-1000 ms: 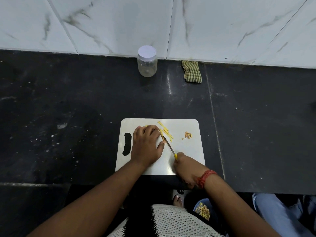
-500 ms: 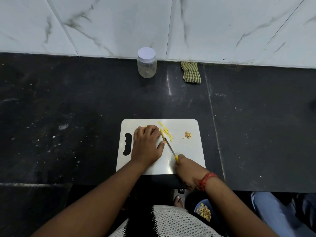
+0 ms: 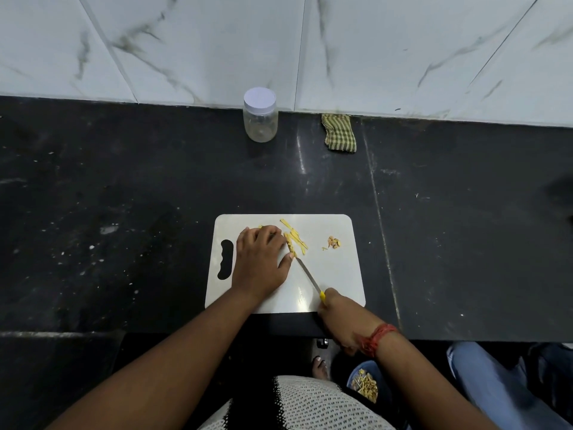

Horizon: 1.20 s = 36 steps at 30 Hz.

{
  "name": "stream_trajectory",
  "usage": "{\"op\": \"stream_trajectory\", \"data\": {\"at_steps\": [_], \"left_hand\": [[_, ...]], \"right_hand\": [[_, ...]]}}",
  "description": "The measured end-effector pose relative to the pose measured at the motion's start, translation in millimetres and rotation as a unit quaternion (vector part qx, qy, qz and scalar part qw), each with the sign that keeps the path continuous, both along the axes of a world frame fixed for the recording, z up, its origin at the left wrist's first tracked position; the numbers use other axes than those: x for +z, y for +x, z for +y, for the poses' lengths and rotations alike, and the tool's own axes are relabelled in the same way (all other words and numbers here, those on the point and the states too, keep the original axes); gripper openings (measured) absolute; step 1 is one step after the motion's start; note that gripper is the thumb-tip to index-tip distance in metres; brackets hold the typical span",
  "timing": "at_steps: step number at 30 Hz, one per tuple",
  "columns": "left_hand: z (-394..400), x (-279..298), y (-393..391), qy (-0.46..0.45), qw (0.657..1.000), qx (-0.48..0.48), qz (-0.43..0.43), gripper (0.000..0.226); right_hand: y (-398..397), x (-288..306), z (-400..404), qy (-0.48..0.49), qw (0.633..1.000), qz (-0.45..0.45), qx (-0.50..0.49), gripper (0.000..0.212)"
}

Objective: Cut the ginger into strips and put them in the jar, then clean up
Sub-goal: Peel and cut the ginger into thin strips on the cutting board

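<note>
A white cutting board (image 3: 341,274) lies on the black counter near its front edge. My left hand (image 3: 259,259) rests on the board with fingers curled over a piece of ginger, mostly hidden, a yellow bit showing at its far side. Yellow ginger strips (image 3: 296,238) lie just right of my fingertips. My right hand (image 3: 341,318) grips the yellow handle of a knife (image 3: 308,276); its blade tip touches the strips. A clear jar (image 3: 259,117) with a white lid on stands at the back by the wall.
A small pile of ginger peel (image 3: 333,242) sits on the board's right side. A green checked cloth (image 3: 339,131) lies against the marble wall right of the jar. Below the counter edge, a blue bin (image 3: 364,380) holds scraps, and a person's jeans-clad leg (image 3: 496,383) shows at right.
The knife has slid back toward me a little, its tip now at the near end of the strips. My left hand stays in place on the ginger.
</note>
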<state>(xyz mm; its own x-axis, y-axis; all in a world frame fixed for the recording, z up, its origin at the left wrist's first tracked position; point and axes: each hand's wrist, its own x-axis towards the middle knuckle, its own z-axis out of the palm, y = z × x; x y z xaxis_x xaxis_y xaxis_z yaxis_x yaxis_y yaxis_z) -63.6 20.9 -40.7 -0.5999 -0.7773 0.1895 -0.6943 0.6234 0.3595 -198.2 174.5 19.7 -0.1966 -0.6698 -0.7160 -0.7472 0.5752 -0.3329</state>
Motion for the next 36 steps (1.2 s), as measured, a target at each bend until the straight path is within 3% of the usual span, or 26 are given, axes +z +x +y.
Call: {"op": "stream_trajectory", "data": {"at_steps": [1, 3, 6, 14, 18, 23, 25, 31, 36], "left_hand": [[0.4, 0.3, 0.0, -0.004, 1.0, -0.002, -0.003, 0.028], [1.6, 0.5, -0.4, -0.013, 1.0, -0.007, -0.009, 0.03], [4.3, 1.0, -0.1, -0.021, 1.0, -0.016, -0.015, 0.031], [8.2, 3.8, -4.3, -0.029, 0.999, -0.01, -0.016, 0.028], [5.8, 5.6, -4.0, -0.034, 0.999, -0.016, -0.02, 0.029], [5.5, 5.9, -3.7, -0.032, 0.999, -0.017, -0.021, 0.029], [5.9, 5.5, -3.5, -0.032, 0.999, -0.017, -0.02, 0.028], [3.5, 6.9, -2.0, -0.027, 0.999, -0.028, -0.023, 0.031], [2.8, 5.1, -1.8, -0.031, 0.999, -0.032, -0.016, 0.029]], "right_hand": [[3.3, 14.3, -1.0, 0.012, 0.991, -0.079, -0.106, 0.015], [-0.2, 25.5, -1.8, -0.072, 0.992, -0.07, -0.076, 0.007], [-5.4, 25.9, 1.6, -0.075, 0.98, -0.13, -0.132, 0.009], [-25.8, 23.0, -35.1, -0.121, 0.987, -0.041, -0.098, 0.01], [-30.6, 22.2, -52.6, -0.086, 0.995, -0.016, -0.044, 0.03], [-26.2, 28.4, -40.5, -0.061, 0.998, -0.012, 0.005, 0.003], [-24.2, 31.3, -32.0, -0.058, 0.998, -0.021, 0.013, 0.005], [-22.6, 29.0, -20.9, -0.082, 0.991, -0.083, -0.071, 0.011], [-28.6, 26.0, -43.2, -0.099, 0.992, -0.043, -0.067, 0.009]]}}
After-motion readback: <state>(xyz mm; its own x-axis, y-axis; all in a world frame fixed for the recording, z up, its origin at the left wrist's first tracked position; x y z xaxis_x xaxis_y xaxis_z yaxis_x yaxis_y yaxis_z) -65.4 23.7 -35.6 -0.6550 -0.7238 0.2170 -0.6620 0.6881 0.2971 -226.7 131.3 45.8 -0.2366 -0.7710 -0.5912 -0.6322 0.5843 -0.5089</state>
